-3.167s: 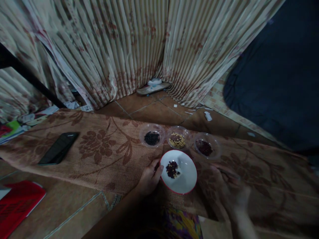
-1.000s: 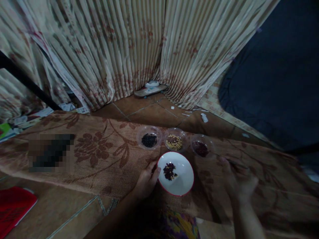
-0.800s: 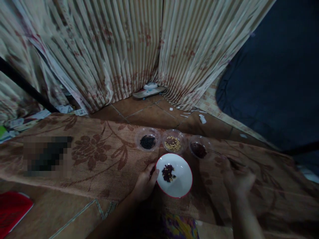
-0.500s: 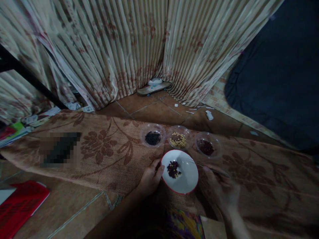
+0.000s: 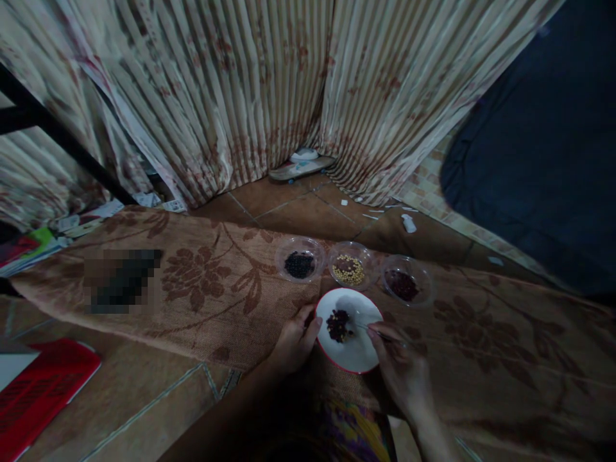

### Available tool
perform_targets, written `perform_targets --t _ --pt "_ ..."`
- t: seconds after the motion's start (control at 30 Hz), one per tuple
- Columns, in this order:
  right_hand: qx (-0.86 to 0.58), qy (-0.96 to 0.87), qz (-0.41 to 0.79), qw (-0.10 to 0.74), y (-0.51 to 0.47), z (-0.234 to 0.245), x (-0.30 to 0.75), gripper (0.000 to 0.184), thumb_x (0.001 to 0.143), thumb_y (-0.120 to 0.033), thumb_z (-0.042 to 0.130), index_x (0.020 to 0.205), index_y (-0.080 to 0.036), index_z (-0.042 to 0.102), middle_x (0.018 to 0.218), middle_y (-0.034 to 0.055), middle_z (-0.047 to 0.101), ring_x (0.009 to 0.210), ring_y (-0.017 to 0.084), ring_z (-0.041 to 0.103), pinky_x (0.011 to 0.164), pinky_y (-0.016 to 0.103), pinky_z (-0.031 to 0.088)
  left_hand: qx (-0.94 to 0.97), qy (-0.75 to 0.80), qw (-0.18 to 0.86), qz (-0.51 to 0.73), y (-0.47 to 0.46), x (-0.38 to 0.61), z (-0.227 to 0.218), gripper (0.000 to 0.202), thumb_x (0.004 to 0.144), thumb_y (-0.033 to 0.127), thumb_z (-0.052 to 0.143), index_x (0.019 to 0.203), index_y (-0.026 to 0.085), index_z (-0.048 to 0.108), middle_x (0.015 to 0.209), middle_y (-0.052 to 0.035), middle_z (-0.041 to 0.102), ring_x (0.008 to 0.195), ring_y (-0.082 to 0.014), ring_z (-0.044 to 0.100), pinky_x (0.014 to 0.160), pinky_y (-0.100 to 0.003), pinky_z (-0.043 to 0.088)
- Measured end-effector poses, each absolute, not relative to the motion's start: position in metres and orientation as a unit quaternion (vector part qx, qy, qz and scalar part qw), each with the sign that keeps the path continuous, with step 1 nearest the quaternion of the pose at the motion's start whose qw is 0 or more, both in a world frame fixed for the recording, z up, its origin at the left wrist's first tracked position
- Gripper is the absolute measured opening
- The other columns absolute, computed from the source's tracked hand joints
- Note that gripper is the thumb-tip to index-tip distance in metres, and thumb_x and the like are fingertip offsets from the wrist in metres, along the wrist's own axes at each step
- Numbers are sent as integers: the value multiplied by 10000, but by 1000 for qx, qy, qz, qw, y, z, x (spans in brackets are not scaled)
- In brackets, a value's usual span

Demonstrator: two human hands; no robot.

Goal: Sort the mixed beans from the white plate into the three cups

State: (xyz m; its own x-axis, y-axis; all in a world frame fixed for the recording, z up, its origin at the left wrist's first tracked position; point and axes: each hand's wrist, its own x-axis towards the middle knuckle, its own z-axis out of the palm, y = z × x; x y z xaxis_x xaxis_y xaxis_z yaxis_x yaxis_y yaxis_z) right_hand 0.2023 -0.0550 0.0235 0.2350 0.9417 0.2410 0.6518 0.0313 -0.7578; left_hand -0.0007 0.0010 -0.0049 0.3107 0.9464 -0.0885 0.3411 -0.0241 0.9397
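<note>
A white bowl with a red rim sits on a brown flowered cloth and holds a small heap of mixed dark beans. My left hand grips the bowl's left rim with closed fingers. My right hand is over the bowl's right side, pinching thin tweezers whose tips point at the heap. Behind the bowl stand three clear cups: black beans, yellow beans and dark red beans.
A blurred dark flat object lies on the cloth at the left. A red book lies on the tiled floor. Striped curtains hang behind, with a sandal at their foot. A dark sheet covers the right.
My right hand has come in from the cloth on the right to the bowl, bringing the tweezers over the beans. My left hand has stayed on the rim.
</note>
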Motion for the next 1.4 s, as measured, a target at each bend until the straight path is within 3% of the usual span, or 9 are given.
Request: perform_targets --t 0.23,0.93,1.4 --pt "-692 -593 139 387 -59 24 211 222 830 -397 552 831 -211 673 877 57 693 837 194 652 748 307 510 644 499 489 311 1 -1 -6 345 917 360 419 1193 194 543 1011 -50 690 838 -180 633 750 -259 464" --pt "-642 -650 100 394 -46 24 203 170 863 -301 522 833 -202 658 859 39 697 803 167 664 710 268 509 644 498 492 308 1 0 -7 348 918 352 425 1205 187 530 997 -48 690 825 -172 634 756 -259 469" --pt "-654 -646 78 386 -48 28 202 185 867 -325 517 839 -204 654 859 47 699 789 173 668 699 272 512 643 492 496 315 1 -1 -8 348 923 374 408 1192 194 537 965 -49 682 838 -181 627 758 -268 471"
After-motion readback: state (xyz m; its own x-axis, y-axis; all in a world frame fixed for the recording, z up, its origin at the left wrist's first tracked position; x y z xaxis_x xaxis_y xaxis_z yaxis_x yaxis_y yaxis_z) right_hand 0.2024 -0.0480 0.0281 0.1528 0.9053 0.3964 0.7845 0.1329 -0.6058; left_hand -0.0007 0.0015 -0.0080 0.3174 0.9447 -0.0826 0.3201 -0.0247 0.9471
